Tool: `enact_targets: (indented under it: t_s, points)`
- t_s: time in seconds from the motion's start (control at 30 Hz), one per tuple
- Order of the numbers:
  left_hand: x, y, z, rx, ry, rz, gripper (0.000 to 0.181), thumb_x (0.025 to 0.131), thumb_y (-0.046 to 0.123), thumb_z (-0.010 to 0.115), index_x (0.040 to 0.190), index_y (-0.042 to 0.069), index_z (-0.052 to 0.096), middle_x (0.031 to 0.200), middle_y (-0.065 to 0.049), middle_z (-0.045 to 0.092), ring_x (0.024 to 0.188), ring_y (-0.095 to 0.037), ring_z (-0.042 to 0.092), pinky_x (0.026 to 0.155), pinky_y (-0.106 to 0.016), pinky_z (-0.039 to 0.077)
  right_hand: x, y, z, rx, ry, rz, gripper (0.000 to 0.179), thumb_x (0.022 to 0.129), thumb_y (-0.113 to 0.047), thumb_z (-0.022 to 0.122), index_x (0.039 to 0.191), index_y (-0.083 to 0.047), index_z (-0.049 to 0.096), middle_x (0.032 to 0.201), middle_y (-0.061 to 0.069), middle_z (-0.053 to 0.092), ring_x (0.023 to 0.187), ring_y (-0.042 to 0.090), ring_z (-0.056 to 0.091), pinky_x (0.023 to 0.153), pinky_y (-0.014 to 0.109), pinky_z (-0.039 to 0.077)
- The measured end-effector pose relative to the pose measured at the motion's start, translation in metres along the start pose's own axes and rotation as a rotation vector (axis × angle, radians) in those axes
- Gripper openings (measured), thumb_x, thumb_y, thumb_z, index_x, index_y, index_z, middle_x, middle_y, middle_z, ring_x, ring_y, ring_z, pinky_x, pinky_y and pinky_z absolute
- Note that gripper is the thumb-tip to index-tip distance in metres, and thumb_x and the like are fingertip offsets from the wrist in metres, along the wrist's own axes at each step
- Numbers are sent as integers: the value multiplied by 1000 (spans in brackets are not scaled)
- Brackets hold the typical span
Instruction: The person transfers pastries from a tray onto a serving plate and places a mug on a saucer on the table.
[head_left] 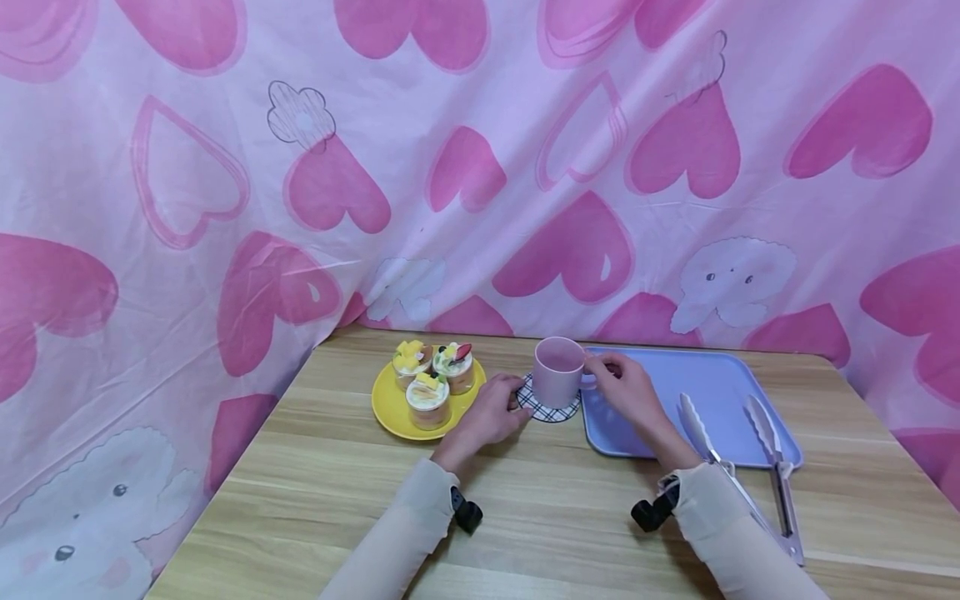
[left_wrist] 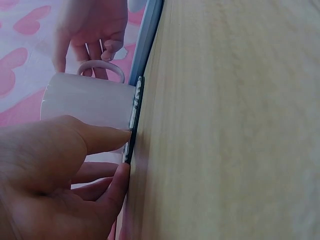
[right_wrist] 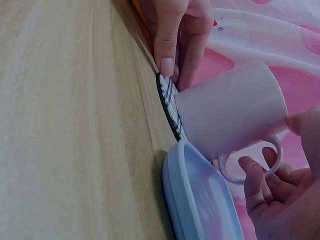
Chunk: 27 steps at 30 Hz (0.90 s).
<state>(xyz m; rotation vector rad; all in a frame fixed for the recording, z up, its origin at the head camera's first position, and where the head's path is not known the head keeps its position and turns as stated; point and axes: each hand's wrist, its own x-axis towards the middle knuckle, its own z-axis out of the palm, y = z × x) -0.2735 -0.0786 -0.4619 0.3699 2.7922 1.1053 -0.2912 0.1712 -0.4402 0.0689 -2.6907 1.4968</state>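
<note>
A pink mug stands upright on a round black-and-white checked coaster. My right hand is at the mug's handle, its fingers curled around it and the thumb against the mug near the rim. On the other side, my left hand holds the coaster's edge, thumb on the checked top and fingertips at the rim, as the left wrist view shows. The coaster lies at table level, close by the blue tray.
Left of the hands, a yellow plate bears three dessert cups topped with fruit. Metal tongs lie across the tray's front edge, spread apart. A pink heart-patterned cloth hangs behind the wooden table.
</note>
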Motion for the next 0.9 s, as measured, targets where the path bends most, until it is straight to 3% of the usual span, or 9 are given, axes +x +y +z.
enact_targets:
  t_s: [0.2, 0.4, 0.6, 0.9]
  points:
    - [1, -1, -1, -1, 9, -3, 56, 101, 23, 78, 151, 4, 60, 152, -14, 60, 124, -23, 58, 108, -40, 57, -6, 2, -5, 56, -24, -13, 48, 111, -45, 60, 139, -6, 68, 131, 23, 72, 101, 31, 71, 75, 25, 59]
    - [-1, 1, -1, -18, 8, -21, 57, 101, 22, 78, 151, 5, 59, 141, -11, 63, 116, -22, 56, 100, -36, 57, -11, 4, -7, 90, -29, -17, 49, 111, -43, 60, 144, -7, 66, 137, 25, 70, 100, 29, 71, 73, 26, 59]
    - [0, 1, 1, -23, 9, -18, 57, 102, 23, 77, 153, 5, 57, 135, -9, 63, 115, -21, 56, 97, -35, 56, -17, 6, -9, 112, -55, 21, 54, 111, -48, 57, 152, -11, 60, 144, 22, 66, 111, 33, 69, 76, 28, 61]
    - [-4, 0, -3, 10, 27, 23, 58, 101, 22, 77, 153, 4, 58, 131, -12, 65, 110, -21, 57, 91, -35, 55, -20, 8, -14, 100, -22, -14, 52, 112, -43, 57, 150, -8, 62, 133, 24, 70, 101, 27, 71, 74, 27, 61]
